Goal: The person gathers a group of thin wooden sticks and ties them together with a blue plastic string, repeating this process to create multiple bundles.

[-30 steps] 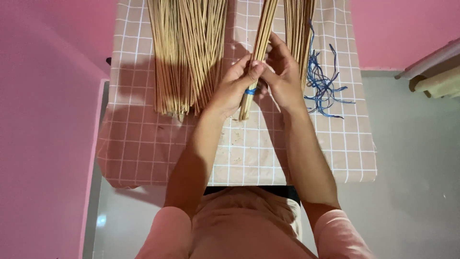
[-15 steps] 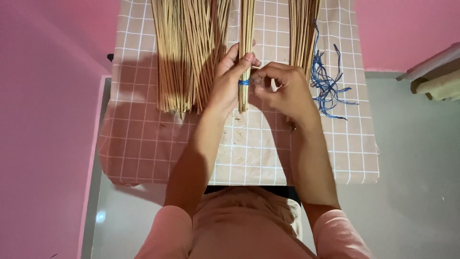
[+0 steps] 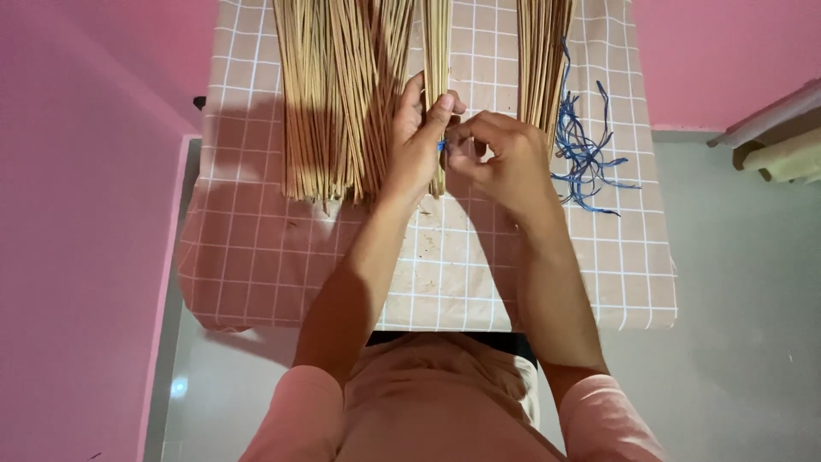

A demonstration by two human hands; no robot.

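Left hand (image 3: 416, 145): its grip is closed around a thin bundle (image 3: 437, 51) of tan sticks. The thumb lies across the front of the sticks and the fingers wrap the far side.
Right hand (image 3: 500, 158): its fingertips are pinched on a small blue tie (image 3: 441, 145) on the thin bundle. It sits just beside the left hand, and the two hands touch at the fingers.
Thin bundle: it stands in the middle of the table (image 3: 274, 257), pointing away from the person. Its near end pokes out just below the left hand. Its far end runs off the top of the picture.
Blue tie: it goes around the thin bundle near its near end. Only a tiny bit shows between the two hands.
Big pile (image 3: 338, 85): lots of loose tan sticks lie on the left part of the table. They touch the back of the left hand. Their near ends line up in a rough row.
Small pile (image 3: 541, 60): more tan sticks lie to the right, just behind the right hand.
Blue strings (image 3: 586, 145): a messy bunch lies on the table by the small pile, near the right hand but not touching it.
Table: a tan cloth with white squares covers it.
Wall (image 3: 77, 214): it is pink, on the left and behind.
Floor (image 3: 744, 299): it is grey.
Person: two bare arms reach out from pink sleeves (image 3: 295, 419).
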